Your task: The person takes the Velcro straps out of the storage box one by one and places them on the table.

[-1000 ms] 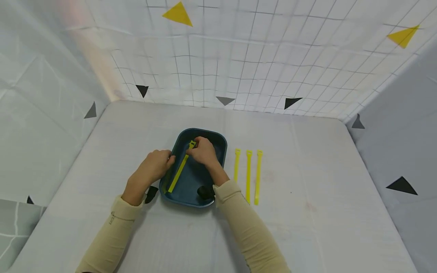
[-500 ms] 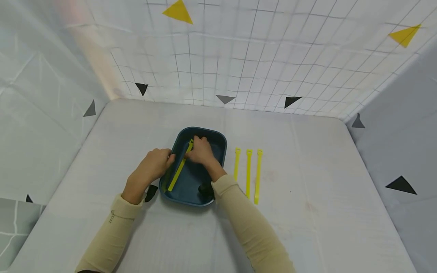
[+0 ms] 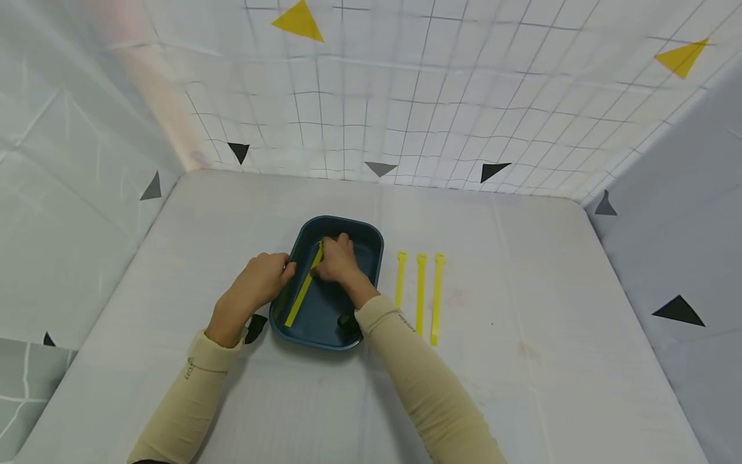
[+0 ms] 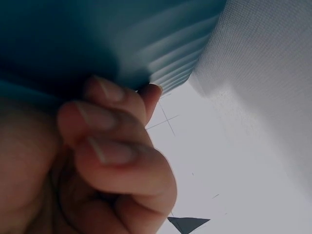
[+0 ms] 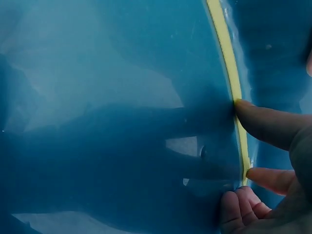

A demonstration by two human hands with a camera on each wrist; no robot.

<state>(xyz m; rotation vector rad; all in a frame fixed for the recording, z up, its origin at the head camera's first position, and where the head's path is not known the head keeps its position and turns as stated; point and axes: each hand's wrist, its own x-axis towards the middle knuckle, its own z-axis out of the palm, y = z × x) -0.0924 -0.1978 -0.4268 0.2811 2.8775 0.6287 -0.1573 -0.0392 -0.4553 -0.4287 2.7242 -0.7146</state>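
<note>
A dark blue tray (image 3: 315,320) stands on the white table. My left hand (image 3: 261,277) grips its left rim, thumb on the inside; in the left wrist view the curled fingers (image 4: 109,153) lie against the tray's outer wall. Inside the tray, a yellow cable strap (image 3: 300,301) lies slanted along the left side. My right hand (image 3: 339,261) reaches into the tray at the strap's far end. In the right wrist view, its straight thumb and index fingertip touch one edge of the strap (image 5: 229,63), and the other fingers curl beside its end. The strap's head is hidden in the head view.
To the tray's right, three more yellow straps (image 3: 437,296) lie side by side on the white table (image 3: 522,277), slotted heads at the far end. The right forearm overlaps their near ends. Behind is a gridded white sheet (image 3: 406,84); grey sheets flank both sides.
My right hand has moved slightly down and left with the strap's far end, lowering over the strap's head, which showed before. My left hand stays on the rim.
</note>
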